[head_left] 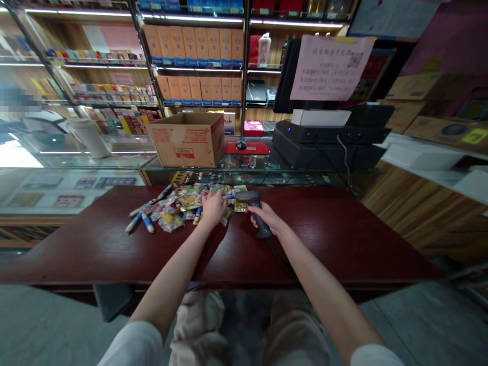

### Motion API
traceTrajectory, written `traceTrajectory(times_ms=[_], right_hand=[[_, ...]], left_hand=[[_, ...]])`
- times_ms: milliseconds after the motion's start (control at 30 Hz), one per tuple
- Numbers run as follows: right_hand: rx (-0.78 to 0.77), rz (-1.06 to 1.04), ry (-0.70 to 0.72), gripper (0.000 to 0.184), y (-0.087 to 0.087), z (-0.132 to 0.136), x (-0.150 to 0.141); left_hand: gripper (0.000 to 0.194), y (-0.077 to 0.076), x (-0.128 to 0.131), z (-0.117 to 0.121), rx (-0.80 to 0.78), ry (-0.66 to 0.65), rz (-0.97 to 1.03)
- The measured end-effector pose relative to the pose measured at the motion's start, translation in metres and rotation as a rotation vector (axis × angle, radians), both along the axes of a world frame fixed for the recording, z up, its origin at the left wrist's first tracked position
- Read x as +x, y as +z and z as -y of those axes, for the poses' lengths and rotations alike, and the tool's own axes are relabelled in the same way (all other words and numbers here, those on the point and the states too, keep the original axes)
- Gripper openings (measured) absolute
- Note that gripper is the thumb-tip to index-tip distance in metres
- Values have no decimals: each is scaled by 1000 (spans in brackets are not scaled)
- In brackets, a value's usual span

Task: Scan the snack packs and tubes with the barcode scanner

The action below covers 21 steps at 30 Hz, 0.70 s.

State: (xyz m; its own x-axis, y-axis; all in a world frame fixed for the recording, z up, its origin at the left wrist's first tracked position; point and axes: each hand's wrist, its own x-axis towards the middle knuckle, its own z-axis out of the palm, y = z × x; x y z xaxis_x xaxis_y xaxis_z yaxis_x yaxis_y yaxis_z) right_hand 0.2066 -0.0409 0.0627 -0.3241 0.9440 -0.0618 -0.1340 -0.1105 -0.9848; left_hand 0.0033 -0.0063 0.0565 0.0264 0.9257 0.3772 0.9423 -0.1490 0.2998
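My right hand [267,217] is wrapped round the grip of a dark grey barcode scanner [261,226], whose head points left and whose cable runs down toward the table edge. Just left of it, my left hand [214,207] is closed on a blue-and-white wrapped stick [229,196], its end close to the scanner's head. Whether the two touch, I cannot tell. Under and around my left hand lies a heap of small snacks in clear and gold packets [186,198]. Several more blue-and-white sticks [133,222] lie at the heap's left side.
The dark red table [320,239] carries all this. Behind it, on a glass counter, stand an open cardboard box [186,145], a mouse [241,145] on a red mat, and a monitor [287,76] with a paper sign. Stocked shelves fill the back. A person is partly visible at far left.
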Motion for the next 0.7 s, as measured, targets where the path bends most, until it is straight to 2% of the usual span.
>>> traceTrajectory(times_ms=[100, 200, 233, 300, 367, 433, 467, 533, 600, 700], right_hand=[[25, -80, -64, 32, 2, 6, -4], [38, -148, -139, 24, -1, 8, -10], [44, -130, -160, 22, -4, 8, -13], [87, -43, -214, 24, -10, 6, -21], [181, 51, -283, 32, -17, 3, -34], [298, 116, -335, 43, -24, 1, -50], [347, 142, -338, 47, -28, 0, -58], [415, 198, -308, 55, -36, -2, -71], [463, 266, -279, 64, -40, -6, -79], [550, 376, -285, 63, -33, -20, -75]], left_hand=[[28, -3, -10, 7, 56, 91, -34], [37, -7, -17, 11, 98, 148, 17], [40, -8, -17, 12, 119, 135, 56], [44, -10, -13, 14, 143, 5, 183], [41, -12, -6, 15, 85, -208, 405], [37, -15, 3, 17, -68, -395, 723], [36, -17, 7, 18, -161, -448, 907], [37, -18, 12, 20, -322, -471, 1270], [41, -17, 14, 22, -397, -430, 1556], [46, -9, 8, 24, -406, -388, 1767]])
